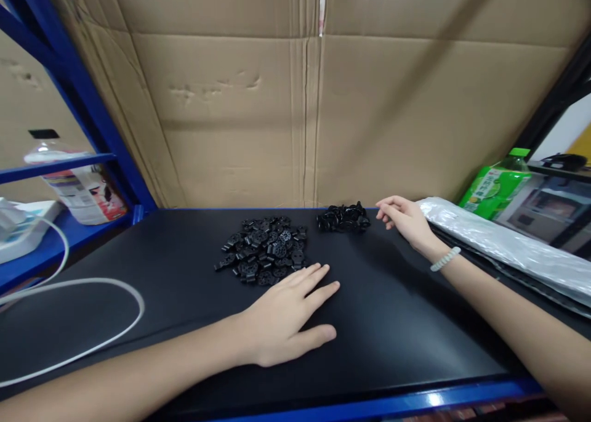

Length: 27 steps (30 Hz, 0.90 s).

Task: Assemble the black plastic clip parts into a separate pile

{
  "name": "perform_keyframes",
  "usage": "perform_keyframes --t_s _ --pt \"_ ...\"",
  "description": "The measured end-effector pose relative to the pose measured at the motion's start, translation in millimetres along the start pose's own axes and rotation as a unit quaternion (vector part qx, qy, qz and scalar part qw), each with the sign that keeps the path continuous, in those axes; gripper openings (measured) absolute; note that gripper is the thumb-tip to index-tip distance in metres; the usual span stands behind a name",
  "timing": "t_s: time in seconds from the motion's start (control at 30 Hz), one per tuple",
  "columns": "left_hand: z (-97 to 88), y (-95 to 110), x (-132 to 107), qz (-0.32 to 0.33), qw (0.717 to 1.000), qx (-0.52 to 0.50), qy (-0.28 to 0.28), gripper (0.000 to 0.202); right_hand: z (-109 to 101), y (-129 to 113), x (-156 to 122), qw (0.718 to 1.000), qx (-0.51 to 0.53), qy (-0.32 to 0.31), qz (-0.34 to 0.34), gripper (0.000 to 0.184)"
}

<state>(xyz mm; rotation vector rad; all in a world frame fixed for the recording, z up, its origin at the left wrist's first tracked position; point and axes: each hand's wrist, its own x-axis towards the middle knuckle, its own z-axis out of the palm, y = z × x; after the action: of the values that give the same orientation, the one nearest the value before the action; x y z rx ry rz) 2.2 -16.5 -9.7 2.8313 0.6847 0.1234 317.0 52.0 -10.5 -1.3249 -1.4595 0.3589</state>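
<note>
My left hand (pixel 295 317) is spread palm down over the black tabletop (pixel 392 323), fingers apart and holding nothing. Just beyond its fingertips lies a heap of small black plastic parts (pixel 268 249), rounded with perforated faces. A smaller pile of black, looped-looking pieces (pixel 342 219) sits farther back, to the right of the heap. Beside that pile, on its right, is my right hand (pixel 401 219), raised a little with its fingers loosely curled and slightly apart. Nothing shows in it. A pale coiled band (pixel 446 259) circles the right wrist.
A white cable (pixel 133 292) loops over the table's left side, near a white power strip (pixel 28 228) and a bottle (pixel 83 188) on a blue shelf. Silvery plastic wrap (pixel 503 237) runs along the right edge, by a green-labelled bottle (pixel 496 188). Cardboard (pixel 231 126) walls the back.
</note>
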Motion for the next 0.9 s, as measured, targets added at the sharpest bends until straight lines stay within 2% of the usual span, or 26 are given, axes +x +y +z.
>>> perform_keyframes --t_s 0.2,0.33,0.47,0.53,0.6,0.67,0.73,0.8,0.9 --pt "7.3 -4 -2 -0.022 0.999 0.003 0.036 0.064 -4 7 -2 0.987 -0.127 -0.064 -0.07 0.014" --pt "10.3 -3 -2 -0.018 0.998 -0.01 0.066 0.061 4 12 -2 0.978 -0.172 -0.08 -0.091 0.015" --pt "10.0 4 -1 0.06 0.992 -0.035 0.108 0.045 8 8 -3 0.977 -0.184 -0.071 -0.084 0.006" --pt "9.3 9 -2 0.108 0.984 -0.063 0.128 0.041 4 2 -4 0.98 -0.174 -0.069 -0.071 0.007" --pt "9.0 14 -2 0.115 0.977 -0.107 0.146 0.039 0 -7 -6 0.984 -0.151 -0.074 -0.051 0.013" --pt "9.5 18 -2 0.061 0.968 -0.185 0.157 0.037 -2 -17 -11 0.989 -0.118 -0.09 -0.026 0.021" --pt "10.3 20 0 -0.027 0.946 -0.289 0.146 0.033 -1 -29 -18 0.991 -0.079 -0.112 -0.002 0.027" --pt "11.0 21 2 -0.106 0.907 -0.39 0.116 0.029 4 -43 -28 0.99 -0.046 -0.13 0.012 0.031" --pt "11.4 20 6 -0.16 0.847 -0.499 0.093 0.033 16 -64 -46 0.987 0.017 -0.161 0.018 0.03"
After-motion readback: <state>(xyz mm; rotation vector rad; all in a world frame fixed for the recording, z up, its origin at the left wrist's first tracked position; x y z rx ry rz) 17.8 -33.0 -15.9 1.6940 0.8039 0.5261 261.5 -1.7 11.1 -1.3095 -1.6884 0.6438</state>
